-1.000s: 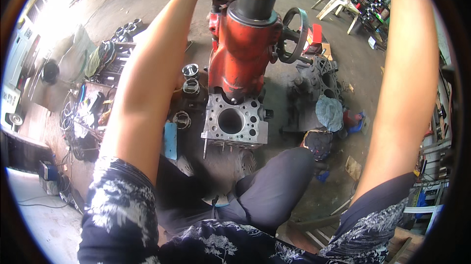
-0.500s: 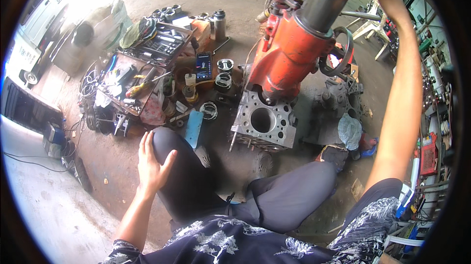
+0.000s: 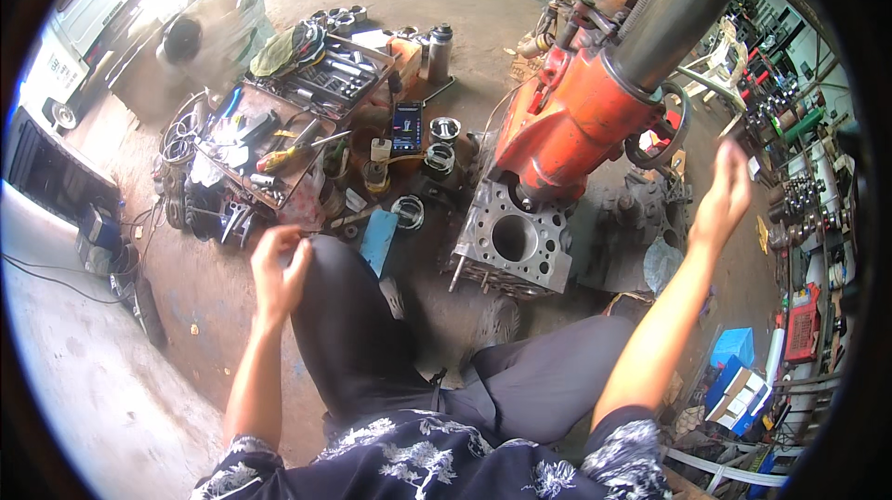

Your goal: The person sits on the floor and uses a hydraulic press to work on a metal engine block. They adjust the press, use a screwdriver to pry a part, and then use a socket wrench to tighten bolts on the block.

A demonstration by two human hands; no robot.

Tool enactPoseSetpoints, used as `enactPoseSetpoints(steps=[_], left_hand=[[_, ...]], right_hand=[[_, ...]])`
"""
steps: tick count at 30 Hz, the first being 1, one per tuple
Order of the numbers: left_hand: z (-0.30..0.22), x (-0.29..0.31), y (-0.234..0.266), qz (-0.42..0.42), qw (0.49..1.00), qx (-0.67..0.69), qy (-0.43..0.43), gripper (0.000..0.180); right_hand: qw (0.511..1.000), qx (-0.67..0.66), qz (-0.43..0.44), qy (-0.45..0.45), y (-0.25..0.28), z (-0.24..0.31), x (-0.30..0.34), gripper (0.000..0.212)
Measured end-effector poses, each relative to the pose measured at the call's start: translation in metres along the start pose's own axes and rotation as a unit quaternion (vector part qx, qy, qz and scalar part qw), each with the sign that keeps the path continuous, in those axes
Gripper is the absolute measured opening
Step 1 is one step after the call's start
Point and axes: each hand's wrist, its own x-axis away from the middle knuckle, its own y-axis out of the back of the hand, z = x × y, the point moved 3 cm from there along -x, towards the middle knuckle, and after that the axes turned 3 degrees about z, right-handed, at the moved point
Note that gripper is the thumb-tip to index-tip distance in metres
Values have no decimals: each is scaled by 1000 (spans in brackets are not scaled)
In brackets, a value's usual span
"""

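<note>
My left hand [image 3: 279, 269] is beside my left knee, holding nothing, its fingers loosely bent and the thumb apart. My right hand [image 3: 723, 195] is raised to the right of the handwheel [image 3: 671, 128], apart from it, fingers stretched and a little blurred, with nothing seen in it. Before me stands a red machine [image 3: 581, 119], seemingly a cylinder boring machine, with a thick dark column [image 3: 683, 12]. It rests on the far part of a grey engine block [image 3: 539, 263]. One round bore [image 3: 512, 238] shows at the near end.
Left of the block lie a toolbox of sockets [image 3: 339, 82], a tray with a screwdriver [image 3: 276, 160], a phone [image 3: 406, 126], several pistons [image 3: 440, 159] and a blue flat piece [image 3: 379, 242]. A steel flask [image 3: 439, 54] stands behind. Parts line the right wall.
My right hand has come down from the top of the column to beside the handwheel. The fingers of my left hand have bent more at the knee. The view has shifted slightly.
</note>
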Motion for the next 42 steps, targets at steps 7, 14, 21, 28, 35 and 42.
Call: enactPoseSetpoints(steps=[7,14,21,28,35,42], left_hand=[[27,-131,21,-20,981,-179,-72,29],[58,-179,0,142,903,-395,-89,29],[63,-190,-8,129,896,-405,-127,27],[-62,-167,-42,149,924,-211,-281,29],[-126,-124,-156,439,817,-180,-327,36],[-105,-95,-216,470,784,-259,-311,35]], right_hand=[[957,-32,180,-225,-41,-32,152,27],[935,54,253,-241,-51,-38,163,32],[928,66,288,-228,-57,-26,163,35],[905,160,312,-242,-72,-35,162,42],[865,200,368,-277,-78,-51,180,45],[856,251,367,-263,-84,-68,196,46]])
